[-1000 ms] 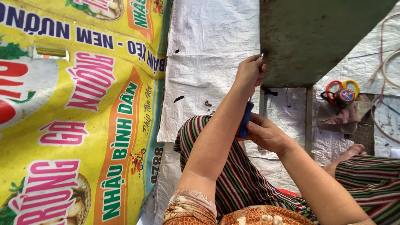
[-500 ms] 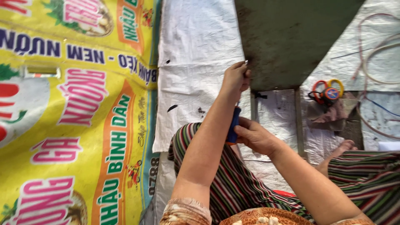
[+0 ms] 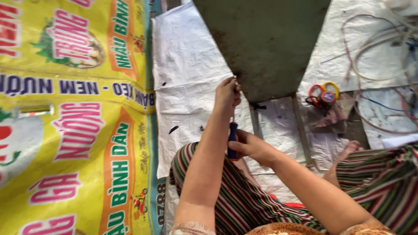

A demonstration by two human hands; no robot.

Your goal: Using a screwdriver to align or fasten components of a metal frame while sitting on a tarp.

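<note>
— At the centre of the head view, what were the hands doing?

— The right hand (image 3: 252,148) was wrapped around the blue handle of a screwdriver (image 3: 233,139), its shaft running up toward twelve o'clock. The left hand (image 3: 227,93) had its fingertips pinched together at the tip, right against the lower left edge of the green metal panel (image 3: 265,39).

— And around them?

— Striped trousers (image 3: 244,204) lay below at six o'clock. White woven sheeting (image 3: 187,82) covered the ground at eleven o'clock. A yellow printed banner (image 3: 65,130) filled the nine o'clock side. A red and yellow gauge set (image 3: 323,95) sat at two o'clock, with loose wires (image 3: 374,56) further right.
</note>
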